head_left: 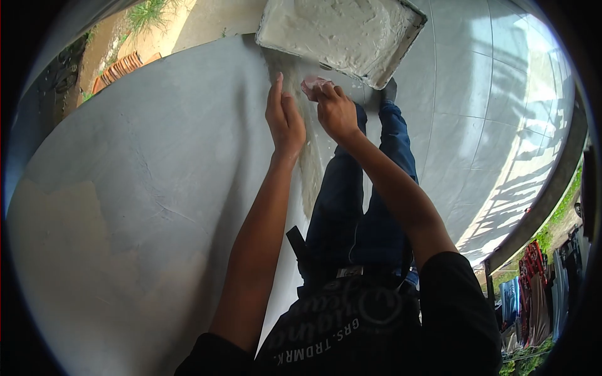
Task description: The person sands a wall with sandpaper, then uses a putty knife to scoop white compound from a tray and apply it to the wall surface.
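As the right hand (337, 116) clutches a pink wad (313, 88), the left hand (286, 124) looks empty. Just ahead, crosswise, lies the tray (404, 52), nearer the right!

Grey tiled floor (461, 81) at right, thin joint lines (434, 81), bright sunlit patches (486, 229) toward right edge. Tray (403, 53) of pale paste (335, 31) at far end, support beneath hidden; person's foot (389, 92) on floor beside tray corner.

Two grips (287, 122) (338, 114), one pink wad (311, 86), one tray (404, 54)
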Tool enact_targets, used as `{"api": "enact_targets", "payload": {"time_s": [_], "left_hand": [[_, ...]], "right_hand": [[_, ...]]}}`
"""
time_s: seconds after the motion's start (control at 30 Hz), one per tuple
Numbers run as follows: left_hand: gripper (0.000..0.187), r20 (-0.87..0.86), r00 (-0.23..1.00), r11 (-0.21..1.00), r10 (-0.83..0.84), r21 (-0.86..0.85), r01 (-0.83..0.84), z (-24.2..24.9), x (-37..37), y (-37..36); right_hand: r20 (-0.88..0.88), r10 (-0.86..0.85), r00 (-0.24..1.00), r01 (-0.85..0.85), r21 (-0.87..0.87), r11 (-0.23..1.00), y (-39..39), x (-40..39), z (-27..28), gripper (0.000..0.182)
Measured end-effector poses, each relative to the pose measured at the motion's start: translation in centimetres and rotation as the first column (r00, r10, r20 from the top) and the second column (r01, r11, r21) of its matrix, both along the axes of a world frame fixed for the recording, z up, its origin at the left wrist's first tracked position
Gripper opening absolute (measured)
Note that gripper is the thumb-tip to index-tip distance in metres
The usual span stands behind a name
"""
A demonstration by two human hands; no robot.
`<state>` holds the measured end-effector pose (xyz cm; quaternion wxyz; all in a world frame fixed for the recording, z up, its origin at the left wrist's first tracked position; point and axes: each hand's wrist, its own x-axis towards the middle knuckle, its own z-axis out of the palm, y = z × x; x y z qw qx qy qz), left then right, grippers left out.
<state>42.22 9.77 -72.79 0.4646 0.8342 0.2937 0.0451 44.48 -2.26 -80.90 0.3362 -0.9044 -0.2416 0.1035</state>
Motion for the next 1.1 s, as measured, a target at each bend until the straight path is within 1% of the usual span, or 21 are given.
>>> {"api": "enact_targets", "payload": {"time_s": [0.07,0.1,0.13,0.17,0.2,0.23,0.27,0.33,0.37,0.4,0.47,0.53,0.63,0.8,0.87,0.9,0.93,0.97,1.0,1.07,1.1], "left_hand": [[0.046,-0.031,1.0,1.0,0.002,-0.002,-0.002,0.3,0.3,0.4],[0.046,-0.026,1.0,1.0,-0.005,-0.002,0.005,0.4,0.6,0.6],[0.046,-0.01,1.0,1.0,-0.013,0.009,0.013,0.6,0.7,0.9],[0.046,0.004,1.0,1.0,-0.02,0.02,0.02,0.7,0.7,1.1],[0.046,0.007,1.0,0.999,-0.027,0.022,0.026,0.8,0.8,1.3],[0.046,-0.005,1.0,1.0,-0.01,0.015,0.01,1.0,0.9,1.4],[0.046,-0.015,1.0,1.0,0.006,0.007,-0.006,0.9,1.1,1.4],[0.046,-0.008,1.0,1.0,-0.006,-0.005,0.006,0.5,1.2,1.4],[0.046,-0.006,1.0,1.0,-0.011,-0.011,0.01,0.3,1.2,1.3],[0.046,-0.009,1.0,1.0,-0.019,-0.012,0.019,0.0,1.1,1.2],[0.046,-0.03,0.999,1.0,-0.026,-0.013,0.025,-0.2,1.0,1.0],[0.047,-0.022,0.998,0.998,-0.056,0.004,0.056,-0.5,0.9,0.8],[0.048,-0.005,0.996,0.995,-0.093,0.028,0.093,-0.9,0.5,0.8],[0.045,-0.059,0.996,0.997,-0.065,-0.039,0.063,-0.3,0.3,0.2],[0.045,-0.078,0.996,0.997,-0.045,-0.058,0.041,-0.2,0.1,0.2],[0.045,-0.077,0.996,0.998,-0.04,-0.056,0.036,-0.3,-0.1,0.3],[0.046,-0.042,0.998,0.998,-0.053,-0.026,0.052,-0.6,-0.4,0.4],[0.048,-0.006,0.998,0.998,-0.069,0.007,0.069,-0.9,-0.4,0.6],[0.048,-0.009,0.998,0.998,-0.066,0.011,0.066,-1.0,-0.4,0.8],[0.047,0.02,0.997,0.997,-0.074,0.02,0.074,-1.2,-0.4,0.9],[0.047,0.016,0.997,0.997,-0.071,0.019,0.071,-1.2,-0.5,0.9]], "right_hand": [[-0.176,0.043,0.984,-0.034,0.053,0.998,-0.9,-1.4,1.0,0.036],[-0.197,-0.065,0.978,0.091,0.125,0.988,-1.2,-1.8,1.4,0.031],[-0.195,-0.07,0.978,0.096,0.127,0.987,-1.4,-1.4,1.9,0.031],[-0.511,-0.21,0.833,0.302,0.104,0.947,-2.0,-0.9,2.2,0.025],[-0.762,-0.302,0.573,0.481,0.014,0.877,-2.3,-0.4,2.5,0.019],[-0.959,-0.179,0.22,0.84,0.093,0.534,-1.7,0.4,2.4,0.013],[-0.957,-0.183,0.223,0.844,0.095,0.528,-1.4,1.3,1.6,0.013],[-0.994,0.068,-0.088,0.994,-0.083,0.077,-1.0,2.9,0.0,0.01],[-0.988,0.119,-0.101,0.994,-0.104,-0.021,-0.4,3.4,-0.5,0.013],[-0.988,0.119,-0.103,0.994,-0.107,-0.029,0.3,3.6,-1.0,0.013],[-0.967,0.147,-0.21,0.955,-0.235,-0.179,1.8,2.5,-3.3,0.015],[-0.962,0.118,-0.245,0.947,-0.264,-0.184,2.7,0.7,-4.0,0.014],[-0.95,0.135,-0.28,0.906,-0.309,-0.29,3.3,-1.6,-4.0,0.012],[-0.944,0.133,-0.301,0.903,-0.327,-0.278,1.8,-3.8,-1.6,0.012],[-0.955,-0.034,-0.293,0.956,-0.293,-0.007,-0.1,-4.8,-1.2,0.014],[-0.956,-0.211,-0.206,0.957,-0.241,0.16,-1.0,-4.9,-1.0,0.018],[-0.94,-0.341,0.025,0.937,-0.097,0.335,-2.1,-4.2,-0.2,0.017],[-0.805,-0.505,0.311,0.772,-0.095,0.628,-3.7,-2.5,1.1,0.015],[-0.606,-0.517,0.604,0.522,-0.189,0.832,-5.4,-0.5,2.6,0.014],[-0.366,-0.325,0.872,0.4,0.151,0.904,-7.8,3.0,3.8,0.015],[-0.298,-0.233,0.926,0.29,0.164,0.943,-9.2,4.5,3.6,0.017]]}}
